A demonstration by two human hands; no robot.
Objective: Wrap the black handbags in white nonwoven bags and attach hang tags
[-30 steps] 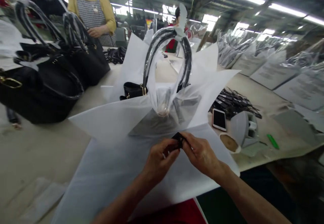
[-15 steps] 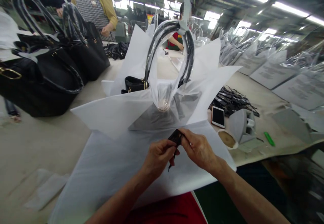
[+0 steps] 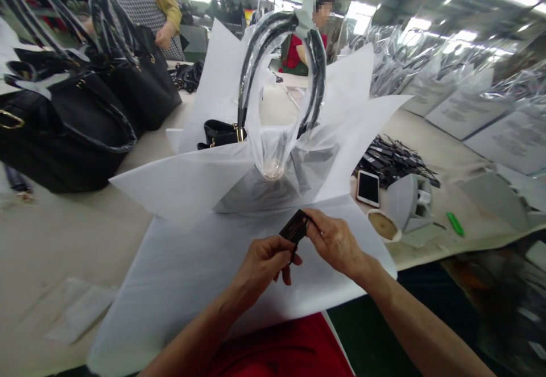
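Observation:
Between my two hands is a small black hang tag [image 3: 294, 227] with faint lettering on its face. My left hand [image 3: 265, 260] pinches its lower left end, and my right hand [image 3: 335, 241] grips its upper right corner. Both hands are closed on it, over the white tissue paper [image 3: 191, 274]. Just beyond stands a handbag wrapped in the same white paper, its plastic-covered black handles [image 3: 260, 53] arching upward. A black strap piece with gold fittings [image 3: 222, 132] shows at the bag's left side.
Black handbags [image 3: 63, 132] stand at the left. On the right lie a pile of black tags [image 3: 392, 161], a phone [image 3: 367, 188], a tape roll [image 3: 384, 225] and a green cutter [image 3: 455, 224]. Wrapped bags [image 3: 499, 127] line the far right. Two people [image 3: 164, 30] are across the table.
The tag has turned so that its lettered face shows more, and its dangling cord is now mostly hidden. Both hands still hold it. The camera view has shifted slightly.

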